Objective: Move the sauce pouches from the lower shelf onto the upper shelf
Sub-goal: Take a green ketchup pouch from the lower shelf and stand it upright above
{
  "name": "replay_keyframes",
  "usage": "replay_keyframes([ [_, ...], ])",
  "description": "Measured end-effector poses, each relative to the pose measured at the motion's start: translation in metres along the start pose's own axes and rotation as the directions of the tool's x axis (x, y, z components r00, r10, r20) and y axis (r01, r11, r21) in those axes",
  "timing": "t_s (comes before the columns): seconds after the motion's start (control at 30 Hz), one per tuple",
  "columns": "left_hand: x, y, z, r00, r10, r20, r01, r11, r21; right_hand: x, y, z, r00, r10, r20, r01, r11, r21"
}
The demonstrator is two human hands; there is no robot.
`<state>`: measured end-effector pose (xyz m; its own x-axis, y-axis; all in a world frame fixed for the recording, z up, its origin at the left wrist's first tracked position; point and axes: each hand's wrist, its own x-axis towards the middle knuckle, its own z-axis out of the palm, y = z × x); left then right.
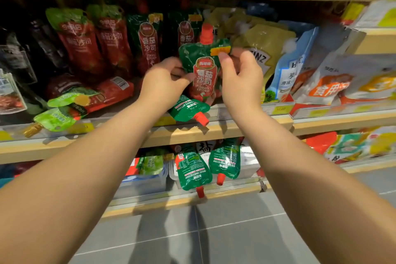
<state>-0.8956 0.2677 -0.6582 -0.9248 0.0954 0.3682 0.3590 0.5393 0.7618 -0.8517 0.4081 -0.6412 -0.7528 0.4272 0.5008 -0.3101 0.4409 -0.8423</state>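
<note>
At the centre of the frame, both hands pinch a green ketchup pouch (203, 68) upright over the upper shelf (214, 128): left hand (165, 83) on its left edge, right hand (240, 75) on its right. It looks soft, light and slippery, best held by the side seams. Two more pouches (205, 167) lie on the lower shelf (182, 201), centre bottom.

Pale wooden store shelving (235, 128) with clear price rails above a grey tiled floor (235, 231).
</note>
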Motion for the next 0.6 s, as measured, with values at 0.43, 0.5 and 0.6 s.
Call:
replay_keyframes([
  [0.43,0.021,-0.012,0.013,0.998,-0.045,0.032,0.042,0.996,0.073,0.000,0.048,0.012,0.969,0.006,0.245,0.122,0.856,-0.503],
  [0.5,0.022,-0.014,0.013,0.998,-0.031,0.050,0.025,0.994,0.111,0.001,0.047,0.014,0.973,0.021,0.232,0.089,0.886,-0.454],
  [0.6,0.026,-0.019,0.012,0.996,-0.012,0.093,-0.003,0.987,0.161,0.003,0.045,0.017,0.966,0.055,0.253,0.058,0.907,-0.417],
])
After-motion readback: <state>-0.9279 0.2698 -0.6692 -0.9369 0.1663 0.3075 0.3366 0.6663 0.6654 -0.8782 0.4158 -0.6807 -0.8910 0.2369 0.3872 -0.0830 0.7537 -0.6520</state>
